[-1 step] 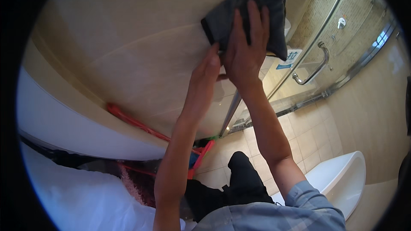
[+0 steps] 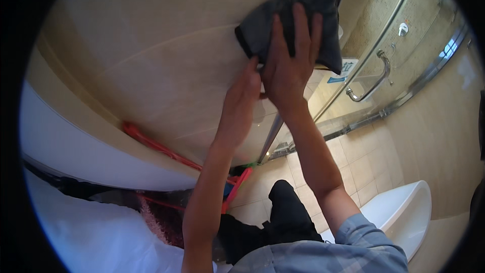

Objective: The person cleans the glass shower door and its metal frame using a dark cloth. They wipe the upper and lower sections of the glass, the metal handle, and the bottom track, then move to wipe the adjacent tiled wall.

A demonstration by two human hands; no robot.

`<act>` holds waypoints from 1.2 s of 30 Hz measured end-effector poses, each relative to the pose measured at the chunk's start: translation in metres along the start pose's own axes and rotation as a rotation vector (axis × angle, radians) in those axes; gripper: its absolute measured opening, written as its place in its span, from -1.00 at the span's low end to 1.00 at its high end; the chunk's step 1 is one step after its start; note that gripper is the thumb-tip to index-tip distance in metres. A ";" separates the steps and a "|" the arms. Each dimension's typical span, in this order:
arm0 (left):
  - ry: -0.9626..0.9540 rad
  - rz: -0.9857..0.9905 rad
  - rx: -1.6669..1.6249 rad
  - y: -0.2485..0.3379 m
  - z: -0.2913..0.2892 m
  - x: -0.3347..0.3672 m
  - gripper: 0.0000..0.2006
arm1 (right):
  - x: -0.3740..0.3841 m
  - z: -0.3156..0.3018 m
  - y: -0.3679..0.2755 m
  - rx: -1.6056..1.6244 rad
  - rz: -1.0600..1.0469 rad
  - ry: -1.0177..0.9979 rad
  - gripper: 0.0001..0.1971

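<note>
A dark grey cloth lies against the beige tiled wall beside the shower's glass edge. My right hand rests flat on it, its fingers stretched out and spread over the fabric. My left hand is just left of and below the right one, fingers extended toward the cloth's lower corner; the fingertips meet its dark edge. Part of the left hand's fingers is hidden near my right wrist, but no grip on the cloth shows.
At right stands a glass shower door with a curved metal handle. A white basin-like fixture is lower right. Below the wall runs a white curved ledge with a red-handled tool. White sheeting fills the lower left.
The cloth and my right hand have shifted very slightly down the wall. My left hand has stayed nearly in place beside them.
</note>
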State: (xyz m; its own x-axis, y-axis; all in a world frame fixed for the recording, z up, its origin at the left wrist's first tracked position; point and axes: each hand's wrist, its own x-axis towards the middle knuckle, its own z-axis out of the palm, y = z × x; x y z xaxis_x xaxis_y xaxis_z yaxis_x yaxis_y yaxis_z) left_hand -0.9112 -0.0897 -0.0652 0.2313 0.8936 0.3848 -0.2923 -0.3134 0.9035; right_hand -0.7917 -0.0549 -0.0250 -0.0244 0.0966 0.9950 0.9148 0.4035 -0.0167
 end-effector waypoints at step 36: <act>0.325 0.261 0.819 -0.335 -0.069 -0.183 -0.48 | -0.407 0.041 0.005 0.079 0.089 -0.145 -0.44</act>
State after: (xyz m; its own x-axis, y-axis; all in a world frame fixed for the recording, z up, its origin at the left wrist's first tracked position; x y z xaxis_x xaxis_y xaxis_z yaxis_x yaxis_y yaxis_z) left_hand -0.9200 -0.1260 -0.4510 -0.0583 0.7700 0.6354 0.4789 -0.5368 0.6946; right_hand -0.7938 -0.0554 -0.4342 -0.0077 0.2627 0.9649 0.8814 0.4574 -0.1175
